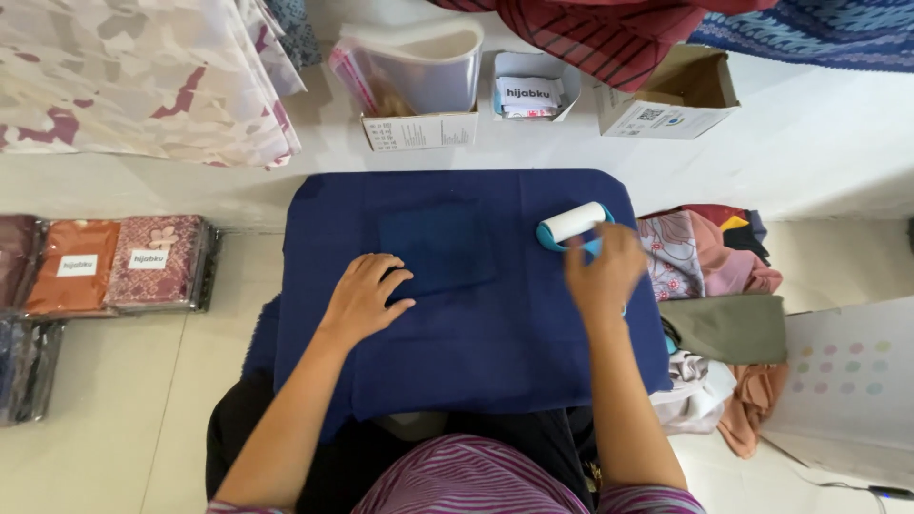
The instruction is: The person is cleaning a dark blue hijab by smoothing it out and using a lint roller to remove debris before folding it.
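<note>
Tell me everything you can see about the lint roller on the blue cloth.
The lint roller has a white cylindrical roll on a light blue plastic frame and handle. It lies tilted on the navy cloth, near the cloth's far right corner, roll end pointing away and to the right. The right hand covers the handle, so most of it is hidden; the hand looks blurred. The left hand rests flat on the cloth, apart from the roller.
</note>
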